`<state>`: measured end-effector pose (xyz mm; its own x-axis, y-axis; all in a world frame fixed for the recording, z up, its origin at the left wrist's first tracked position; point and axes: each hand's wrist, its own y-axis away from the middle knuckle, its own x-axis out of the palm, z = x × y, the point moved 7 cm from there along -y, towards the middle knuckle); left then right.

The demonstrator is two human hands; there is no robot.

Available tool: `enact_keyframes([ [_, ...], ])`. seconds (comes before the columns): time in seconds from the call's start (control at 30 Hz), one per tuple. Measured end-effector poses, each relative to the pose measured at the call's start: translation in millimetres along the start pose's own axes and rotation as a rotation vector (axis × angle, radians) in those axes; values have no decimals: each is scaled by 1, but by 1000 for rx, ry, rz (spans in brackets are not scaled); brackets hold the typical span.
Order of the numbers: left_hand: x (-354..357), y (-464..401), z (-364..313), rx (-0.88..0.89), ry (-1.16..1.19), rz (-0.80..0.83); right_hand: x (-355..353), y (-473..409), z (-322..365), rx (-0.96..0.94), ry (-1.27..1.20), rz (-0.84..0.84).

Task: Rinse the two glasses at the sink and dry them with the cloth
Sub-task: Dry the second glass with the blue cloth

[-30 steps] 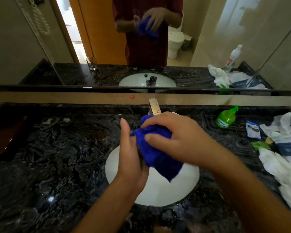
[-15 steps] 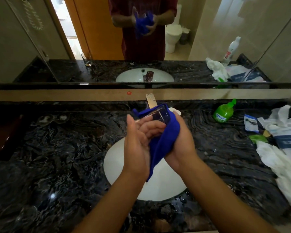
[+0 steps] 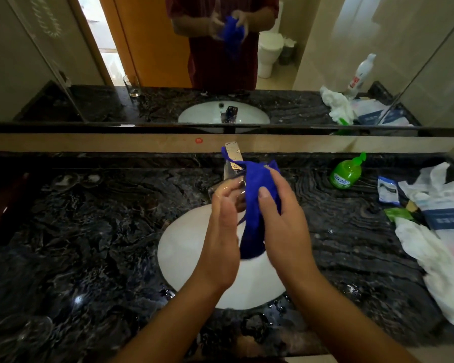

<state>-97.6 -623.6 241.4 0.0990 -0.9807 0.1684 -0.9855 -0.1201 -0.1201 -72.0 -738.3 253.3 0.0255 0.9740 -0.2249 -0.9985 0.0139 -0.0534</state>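
Note:
Over the white sink, my left hand holds a clear glass by its side, tipped with its mouth away from me. My right hand grips a blue cloth right beside the glass; the cloth touches it at the top and hangs down between my palms. A second clear glass stands faintly visible on the dark counter at the near left. The mirror above shows that glass's reflection.
The brass faucet rises just behind my hands. A green soap bottle, a small sachet and crumpled white cloths and bags crowd the counter's right side. The black marble countertop is wet around the basin.
The cloth was bunched over the glass; now it hangs loose in my right hand and the glass shows bare in my left. Both hands stay above the basin.

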Motion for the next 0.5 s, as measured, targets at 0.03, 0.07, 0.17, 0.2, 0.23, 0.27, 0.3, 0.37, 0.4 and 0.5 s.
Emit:
enact_keyframes([
  [0.03, 1, 0, 0, -45, 54, 6, -1, 3, 2, -105, 77, -21],
  [0.07, 2, 1, 1, -89, 102, 20, -1, 6, 5, -200, 142, -37],
  [0.17, 8, 6, 3, -185, 224, 71, -2, 11, 16, -425, 353, -80],
  [0.2, 9, 7, 3, -202, 244, 85, -3, 10, 20, -489, 442, -83],
  [0.23, 10, 7, 4, -219, 254, 91, -2, 9, 24, -546, 541, -74],
  [0.27, 10, 6, 5, -236, 263, 94, 0, 8, 28, -590, 634, -56],
  [0.3, 10, 5, 6, -254, 280, 94, 3, 7, 32, -619, 721, -40],
  [0.37, 9, 3, 8, -293, 344, 88, 10, 7, 36, -666, 866, -18],
  [0.4, 9, 1, 9, -316, 386, 80, 14, 8, 38, -696, 909, -10],
  [0.5, 7, -1, 12, -375, 490, 47, 21, 10, 42, -768, 947, 19],
])
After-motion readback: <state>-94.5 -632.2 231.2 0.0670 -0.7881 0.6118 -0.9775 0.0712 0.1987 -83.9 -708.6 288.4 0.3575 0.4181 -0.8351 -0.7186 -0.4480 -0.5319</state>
